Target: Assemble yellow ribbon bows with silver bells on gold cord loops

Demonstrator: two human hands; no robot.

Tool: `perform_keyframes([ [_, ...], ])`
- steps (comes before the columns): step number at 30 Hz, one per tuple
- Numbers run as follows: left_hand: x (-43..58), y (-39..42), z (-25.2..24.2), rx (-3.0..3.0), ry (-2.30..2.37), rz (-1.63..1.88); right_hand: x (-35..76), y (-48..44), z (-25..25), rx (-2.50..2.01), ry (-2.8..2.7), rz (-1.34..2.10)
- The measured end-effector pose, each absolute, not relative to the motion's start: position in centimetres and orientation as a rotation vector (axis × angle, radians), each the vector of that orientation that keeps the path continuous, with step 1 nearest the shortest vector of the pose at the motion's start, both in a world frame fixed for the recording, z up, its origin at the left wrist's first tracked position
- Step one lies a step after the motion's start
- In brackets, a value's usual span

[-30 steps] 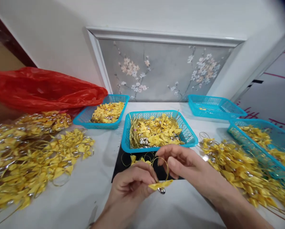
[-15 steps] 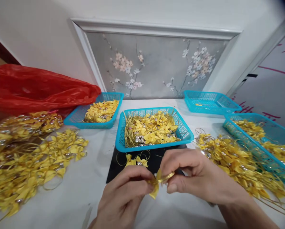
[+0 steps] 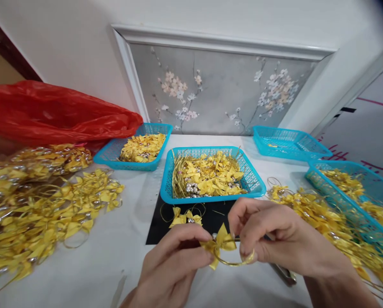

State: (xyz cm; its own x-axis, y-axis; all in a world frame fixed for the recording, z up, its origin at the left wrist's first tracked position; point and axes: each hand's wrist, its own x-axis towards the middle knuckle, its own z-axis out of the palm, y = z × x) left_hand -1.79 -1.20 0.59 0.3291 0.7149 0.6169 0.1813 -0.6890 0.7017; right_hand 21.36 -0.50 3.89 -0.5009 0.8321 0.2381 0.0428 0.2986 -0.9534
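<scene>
Pinching a yellow bow [image 3: 225,243] in left fingers [image 3: 191,260] and its loop [image 3: 230,264] in right fingers [image 3: 256,231], seemingly mid-piece, near a basket [image 3: 194,199] of perhaps finished bows [image 3: 207,176] and loose ones [image 3: 178,217] perhaps remaining.

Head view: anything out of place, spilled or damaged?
Slightly: the red bag overlaps a far corner of the left blue basket, hiding it. Yellow bows lie heaped loose on the white table, perhaps deliberately. No damage visible.

On my feed, a grey panel [image 3: 220,85] with blossom branches stands behind the tabletop [image 3: 134,239], edged by white moulding [image 3: 223,42] on a white wall [image 3: 210,15]. At left I see a crumpled red plastic bag [image 3: 63,115]; at far right, a pale surface [image 3: 367,132] with pink strokes across it.
</scene>
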Motion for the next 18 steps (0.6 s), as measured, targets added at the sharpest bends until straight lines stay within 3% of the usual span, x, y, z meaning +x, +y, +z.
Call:
perform_keyframes([
  [6,-1.4,-1.3,0.7,1.931,0.858,1.259,20.8,-0.2,3.4,-0.873,-1.629,1.199],
  [13,-0.4,-1.1,1.1,0.776,0.929,1.286,22.0,-0.2,0.1,-1.229,-1.414,1.018],
  [18,-3.6,-2.3,1.7,0.629,1.029,1.452,21.6,-0.5,0.2,-1.231,-1.466,0.967],
])
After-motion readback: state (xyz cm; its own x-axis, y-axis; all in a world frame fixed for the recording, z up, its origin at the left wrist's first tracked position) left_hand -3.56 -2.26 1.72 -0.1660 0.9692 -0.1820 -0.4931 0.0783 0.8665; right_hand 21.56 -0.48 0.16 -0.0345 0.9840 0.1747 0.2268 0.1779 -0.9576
